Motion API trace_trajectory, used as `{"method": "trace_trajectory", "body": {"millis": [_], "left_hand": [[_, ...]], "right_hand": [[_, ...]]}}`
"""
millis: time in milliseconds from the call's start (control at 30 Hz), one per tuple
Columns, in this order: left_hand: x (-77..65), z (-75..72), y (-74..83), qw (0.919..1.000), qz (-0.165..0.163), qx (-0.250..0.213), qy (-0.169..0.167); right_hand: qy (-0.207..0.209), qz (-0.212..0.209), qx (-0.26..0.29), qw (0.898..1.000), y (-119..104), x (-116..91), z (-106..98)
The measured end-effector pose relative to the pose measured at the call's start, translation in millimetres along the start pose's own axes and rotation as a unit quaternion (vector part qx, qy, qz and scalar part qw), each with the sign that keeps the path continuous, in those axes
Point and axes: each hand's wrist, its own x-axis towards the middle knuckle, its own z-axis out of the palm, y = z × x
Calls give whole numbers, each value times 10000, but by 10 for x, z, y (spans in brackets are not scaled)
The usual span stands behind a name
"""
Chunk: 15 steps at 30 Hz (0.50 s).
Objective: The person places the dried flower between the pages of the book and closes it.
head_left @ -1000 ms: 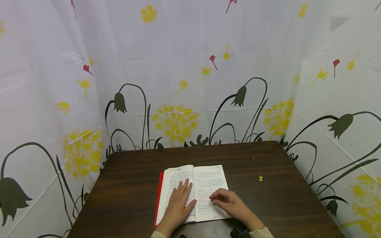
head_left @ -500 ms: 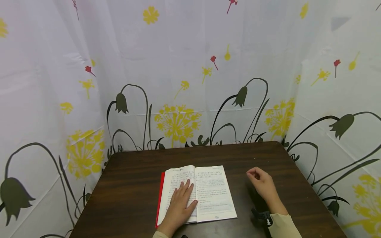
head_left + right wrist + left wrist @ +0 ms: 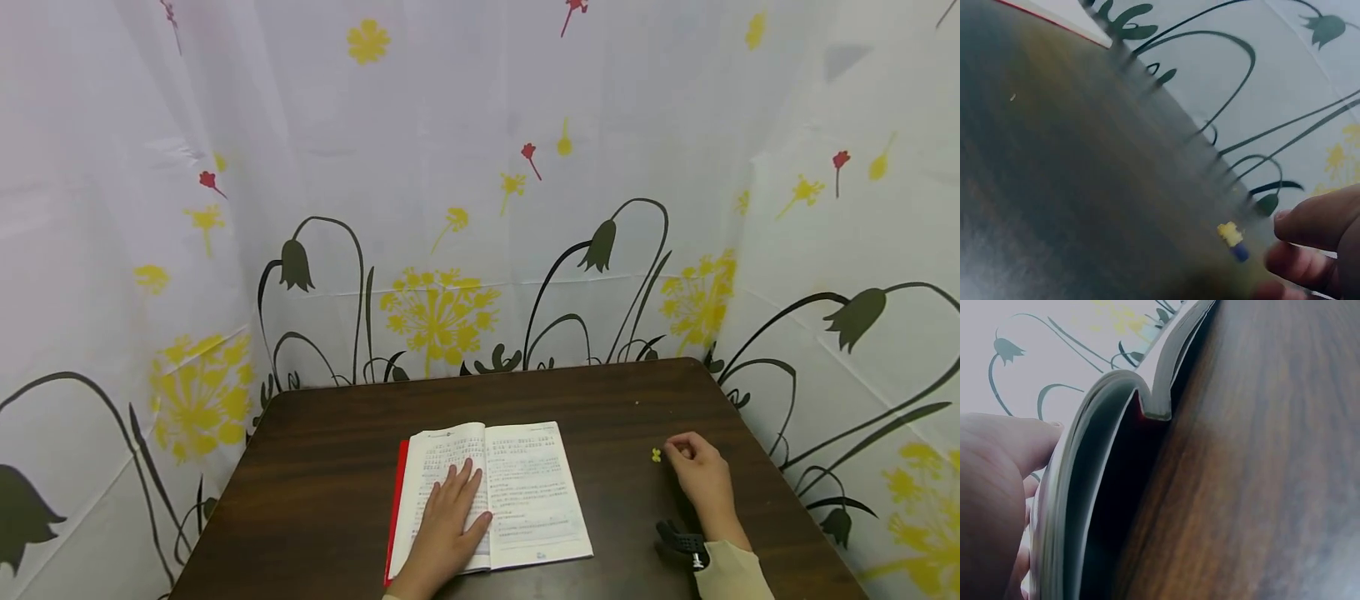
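Note:
An open book (image 3: 536,492) with printed pages and a red cover edge lies on the brown table. My left hand (image 3: 447,517) rests flat on its left page, fingers spread and pointing away. In the left wrist view, the left thumb (image 3: 1035,440) is by the curved page edges. To the right of the book, my right hand (image 3: 701,475) is beside a small yellow piece (image 3: 656,455) with a dark blue end (image 3: 1239,252). The right fingers are loosely bent, and nothing shows between them. A narrow gap separates them from the piece.
Behind the table's far edge hangs a white curtain (image 3: 442,125) printed with flowers. A black wrist strap (image 3: 681,540) is on the right forearm. A tiny pale speck (image 3: 637,403) lies on the table farther back.
My right hand has left the right page and moved right, past the yellow piece, which is uncovered again. The left hand has stayed on the left page.

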Motion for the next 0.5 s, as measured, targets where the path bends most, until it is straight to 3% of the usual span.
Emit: {"method": "trace_trajectory", "body": {"millis": [300, 500], "left_hand": [[-12, -13, 8, 9999, -107, -43, -68], [-13, -17, 22, 10000, -54, -4, -17]], "right_hand": [[-497, 101, -279, 9983, 84, -9, 27], [-425, 56, -344, 9985, 82, -20, 40]]}}
